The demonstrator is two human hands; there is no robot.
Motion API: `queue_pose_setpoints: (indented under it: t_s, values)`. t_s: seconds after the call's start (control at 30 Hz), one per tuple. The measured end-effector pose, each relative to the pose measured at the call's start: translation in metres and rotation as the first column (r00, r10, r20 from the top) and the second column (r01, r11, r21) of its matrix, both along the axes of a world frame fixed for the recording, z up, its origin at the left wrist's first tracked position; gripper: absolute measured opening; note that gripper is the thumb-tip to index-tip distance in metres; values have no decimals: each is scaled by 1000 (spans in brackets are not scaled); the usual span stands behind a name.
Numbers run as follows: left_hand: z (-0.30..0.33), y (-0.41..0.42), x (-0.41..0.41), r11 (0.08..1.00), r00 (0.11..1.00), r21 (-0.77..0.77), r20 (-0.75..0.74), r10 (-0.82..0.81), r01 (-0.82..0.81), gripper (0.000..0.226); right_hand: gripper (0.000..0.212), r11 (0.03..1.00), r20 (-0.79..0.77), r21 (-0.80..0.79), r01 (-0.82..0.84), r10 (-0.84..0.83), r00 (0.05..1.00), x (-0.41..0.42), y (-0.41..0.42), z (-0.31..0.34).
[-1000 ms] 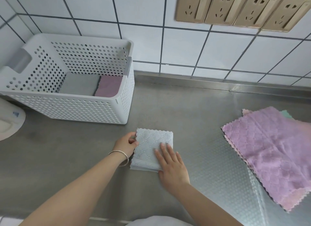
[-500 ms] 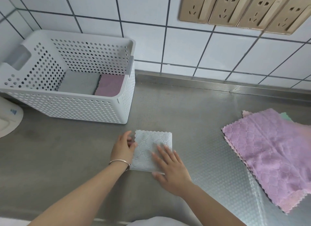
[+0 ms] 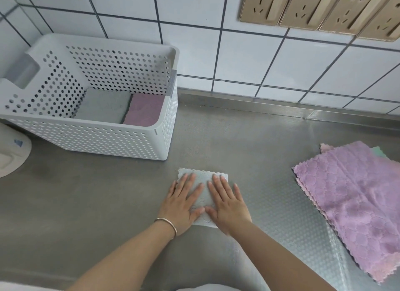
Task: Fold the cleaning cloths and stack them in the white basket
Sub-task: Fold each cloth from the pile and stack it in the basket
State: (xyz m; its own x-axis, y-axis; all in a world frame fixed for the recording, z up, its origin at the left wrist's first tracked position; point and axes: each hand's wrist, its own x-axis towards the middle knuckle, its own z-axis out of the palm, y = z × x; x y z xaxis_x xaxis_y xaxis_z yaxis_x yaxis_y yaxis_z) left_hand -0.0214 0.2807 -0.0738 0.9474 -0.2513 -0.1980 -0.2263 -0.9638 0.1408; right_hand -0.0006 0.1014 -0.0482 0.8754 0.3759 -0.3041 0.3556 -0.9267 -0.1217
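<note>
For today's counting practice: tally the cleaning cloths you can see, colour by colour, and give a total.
Light blue cloth, under both hands: 1
Grey cloth, in the basket: 1
Purple cloths, basket and pile top: 2
Pink edge: 1
Green corner: 1
Total: 6

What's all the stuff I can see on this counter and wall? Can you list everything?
white basket: one, white perforated plastic, back left of the counter.
folded cloths in basket: two, grey and purple, side by side on its floor.
light blue cloth: one, folded, front centre under both hands.
unfolded cloths: a pile, purple on top, pink and green edges below, right side.
white round object: one, partly cut off at far left.
sockets: four, gold, on the white tiled wall.
counter: one, grey steel.
left hand: flat on the blue cloth; bracelet on wrist.
right hand: flat on the blue cloth.
</note>
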Motion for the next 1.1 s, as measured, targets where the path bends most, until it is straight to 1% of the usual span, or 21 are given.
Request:
queue_pose_setpoints:
  t_s: [0.07, 0.13, 0.17, 0.23, 0.27, 0.3, 0.37, 0.4, 0.43, 0.53, 0.6, 0.63, 0.67, 0.73, 0.8, 0.83, 0.87, 0.9, 0.97, 1.03, 1.1]
  values:
    - [1, 0, 1, 1000, 1000, 0, -6, 7, -7, 63, 75, 997, -59, -46, -58, 55, 997, 4, 0, -2]
    - [0, 2, 1, 1000, 999, 9, 35, 11, -11, 58, 83, 999, -175, 30, -36, 41, 984, 5, 1, 7]
    - [2, 3, 0, 999, 996, 1, 71, 47, -48, 57, 83, 996, -194, 86, 16, 1, 981, 5, 1, 12]
    - [8, 3, -1, 962, 957, -100, 117, 266, -255, 55, 64, 931, -145, 285, 228, -193, 970, 2, 1, 24]
    - [13, 2, -2, 891, 887, -176, 134, 442, -418, 52, 55, 844, -151, 383, 376, -345, 926, 0, 1, 31]
    - [19, 3, -3, 774, 777, -252, 113, 620, -581, 48, 48, 712, -235, 438, 548, -498, 835, -3, 1, 36]
    - [30, 3, -3, 530, 562, -252, -74, 824, -810, 41, 34, 364, -543, 407, 838, -641, 542, -3, 2, 36]
    - [33, 2, -5, 513, 536, -184, -115, 836, -839, 40, 27, 245, -656, 331, 911, -635, 409, -3, 4, 35]
    - [34, 2, -6, 539, 554, -136, -132, 822, -831, 38, 22, 196, -719, 276, 941, -608, 338, -5, 5, 32]
    - [41, -3, -6, 614, 616, -75, -186, 765, -785, 32, 10, 208, -797, 193, 959, -537, 277, -11, 8, 35]
    - [47, -7, -5, 601, 617, -145, -244, 748, -786, 27, 14, 191, -836, 156, 969, -498, 233, -16, 6, 36]
    - [52, -11, -4, 550, 601, -244, -287, 746, -799, 25, 18, 164, -855, 152, 975, -473, 213, -18, 4, 38]
    - [56, -14, -3, 461, 569, -348, -345, 747, -816, 22, 23, 139, -860, 165, 977, -464, 211, -20, 2, 39]
    - [69, -21, -8, 212, 445, -466, -475, 759, -859, 21, 30, 163, -847, 234, 959, -451, 283, -26, -3, 44]
    - [76, -23, -12, -33, 315, -484, -618, 721, -875, 38, 23, 185, -817, 338, 923, -428, 385, -33, -5, 59]
    - [78, -22, -14, -126, 273, -468, -690, 671, -875, 51, 17, 198, -793, 397, 896, -418, 444, -37, -5, 70]
    - [83, -22, -15, -165, 276, -464, -738, 616, -870, 63, 12, 214, -757, 461, 861, -412, 507, -39, -6, 81]
    - [90, -19, -16, -155, 297, -453, -769, 566, -878, 70, 11, 230, -714, 523, 821, -408, 569, -40, -5, 91]
    - [107, -16, -15, -40, 386, -485, -741, 549, -874, 64, 12, 238, -633, 628, 741, -397, 664, -38, -5, 113]
    - [129, -11, -13, 117, 525, -608, -555, 645, -786, 57, 12, 206, -576, 711, 672, -378, 725, -33, 4, 139]
    - [159, 0, -12, 292, 648, -727, -268, 713, -621, 47, 17, 144, -539, 771, 621, -373, 755, -27, 22, 167]
